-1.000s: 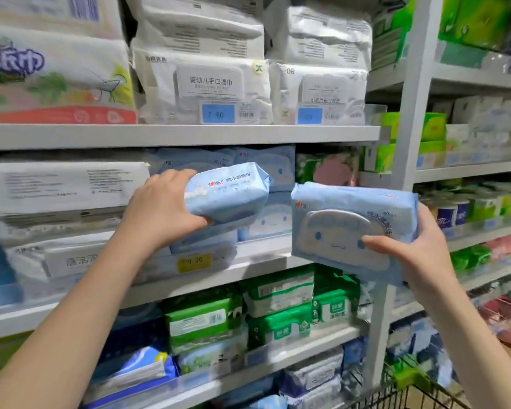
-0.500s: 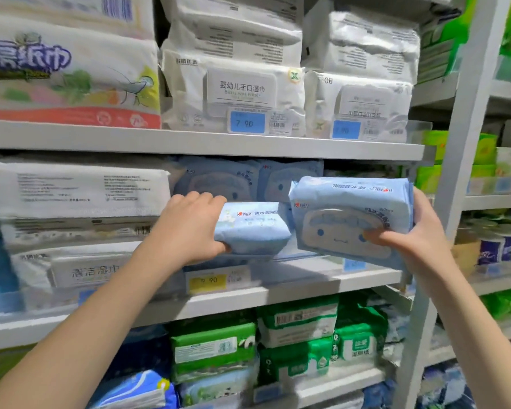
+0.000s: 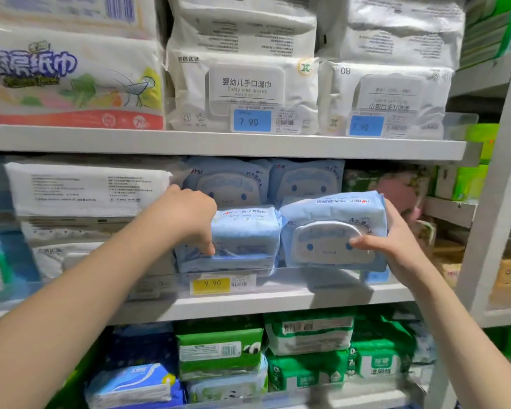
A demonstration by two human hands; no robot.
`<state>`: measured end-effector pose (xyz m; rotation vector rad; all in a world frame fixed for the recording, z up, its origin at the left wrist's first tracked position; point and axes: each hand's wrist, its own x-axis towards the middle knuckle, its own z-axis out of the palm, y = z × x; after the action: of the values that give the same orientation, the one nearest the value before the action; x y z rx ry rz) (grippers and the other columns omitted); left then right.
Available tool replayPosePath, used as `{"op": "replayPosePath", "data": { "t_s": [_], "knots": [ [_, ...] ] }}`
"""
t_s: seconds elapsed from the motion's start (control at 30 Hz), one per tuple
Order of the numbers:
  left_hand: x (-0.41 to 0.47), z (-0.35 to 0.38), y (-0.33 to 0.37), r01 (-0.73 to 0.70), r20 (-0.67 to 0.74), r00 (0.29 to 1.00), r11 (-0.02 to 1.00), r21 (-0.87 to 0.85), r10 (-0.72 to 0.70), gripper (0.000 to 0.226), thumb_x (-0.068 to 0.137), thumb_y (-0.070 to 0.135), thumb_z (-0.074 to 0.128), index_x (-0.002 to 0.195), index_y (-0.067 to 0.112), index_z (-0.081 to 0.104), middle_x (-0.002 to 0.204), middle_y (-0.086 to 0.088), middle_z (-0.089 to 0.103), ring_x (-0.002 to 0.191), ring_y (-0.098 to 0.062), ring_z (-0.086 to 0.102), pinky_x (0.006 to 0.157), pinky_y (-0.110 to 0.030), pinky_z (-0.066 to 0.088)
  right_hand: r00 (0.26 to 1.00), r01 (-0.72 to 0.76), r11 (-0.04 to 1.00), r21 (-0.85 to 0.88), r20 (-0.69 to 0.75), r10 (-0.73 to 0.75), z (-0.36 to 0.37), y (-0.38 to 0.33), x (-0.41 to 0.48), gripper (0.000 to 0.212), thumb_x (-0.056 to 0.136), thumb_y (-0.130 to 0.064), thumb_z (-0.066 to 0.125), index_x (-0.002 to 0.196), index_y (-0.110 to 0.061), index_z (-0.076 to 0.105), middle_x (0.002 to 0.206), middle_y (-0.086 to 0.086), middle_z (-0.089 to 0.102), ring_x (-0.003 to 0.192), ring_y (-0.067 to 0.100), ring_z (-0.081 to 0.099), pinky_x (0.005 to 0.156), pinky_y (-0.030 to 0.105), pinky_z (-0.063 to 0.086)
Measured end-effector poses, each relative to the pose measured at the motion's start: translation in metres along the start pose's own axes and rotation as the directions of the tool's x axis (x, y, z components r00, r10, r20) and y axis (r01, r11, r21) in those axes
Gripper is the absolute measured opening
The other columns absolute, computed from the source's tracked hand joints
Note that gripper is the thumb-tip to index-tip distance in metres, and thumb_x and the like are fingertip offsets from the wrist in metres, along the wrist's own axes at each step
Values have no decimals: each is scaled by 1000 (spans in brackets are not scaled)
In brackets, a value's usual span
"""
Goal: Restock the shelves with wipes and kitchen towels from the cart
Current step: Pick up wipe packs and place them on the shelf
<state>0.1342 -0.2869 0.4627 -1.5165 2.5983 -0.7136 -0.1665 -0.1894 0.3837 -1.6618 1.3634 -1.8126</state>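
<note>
Blue wipes pack, gripped by the left hand, now sits lower, on the middle shelf; the right hand clutches a second pack beside it. Yellow tag reads 9.90, blue tag 7.90.

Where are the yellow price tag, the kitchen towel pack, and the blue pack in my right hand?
Yellow price tag (image 3: pixel 210 284): head view, on its printed price.
Kitchen towel pack (image 3: pixel 71 81): head view, on its front face.
Held blue pack (image 3: pixel 331 243): head view, on its face-printed lid.
</note>
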Motion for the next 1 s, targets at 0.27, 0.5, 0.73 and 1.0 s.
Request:
{"op": "replayPosePath", "data": {
  "t_s": [0.27, 0.5, 0.73, 1.0],
  "knots": [
    [-9, 4, 18, 50, -94, 995, 991, 122, -39, 51, 81, 53, 64, 117, 18, 53, 118, -4, 47, 115, -24, 43, 92, -36, 32, 966, -150, 943, -297, 160, 204, -11, -5, 30, 80, 45, -37, 89, 117, -26, 56, 111, -4, 68, 102, 18, 66, 92, 44, 52],
    [-8, 33, 32, -11, -326, 945, 999, -31, 1, 66, 84, 56, 58, 138, 26, 35, 130, 0, 47, 119, -27, 43, 90, -37, 39, 953, -93, 627, -774, 112, 280, 5, -16, 33, 114, 61, -29, 90, 150, -23, 19, 118, 7, 57, 100, 21, 55, 76, 27, 43],
    [-2, 43, 31, -30, -371, 928, 999, -43, 12, 64, 87, 55, 54, 141, 27, 34, 132, 2, 49, 118, -24, 46, 90, -34, 40, 960, -56, 464, -884, 80, 267, 14, -11, 19, 94, 67, -49, 81, 146, -31, 33, 138, 10, 33, 115, 22, 35, 94, 37, 38],
    [4, 51, 28, -93, -318, 946, 990, -110, 54, 60, 89, 55, 49, 140, 26, 36, 133, 1, 48, 117, -24, 45, 95, -34, 39, 981, 188, 410, -893, 191, -35, 40, -11, 8, 59, 81, -51, 67, 133, -27, 54, 131, -1, 55, 123, 20, 46, 106, 38, 28]
  ]
}}
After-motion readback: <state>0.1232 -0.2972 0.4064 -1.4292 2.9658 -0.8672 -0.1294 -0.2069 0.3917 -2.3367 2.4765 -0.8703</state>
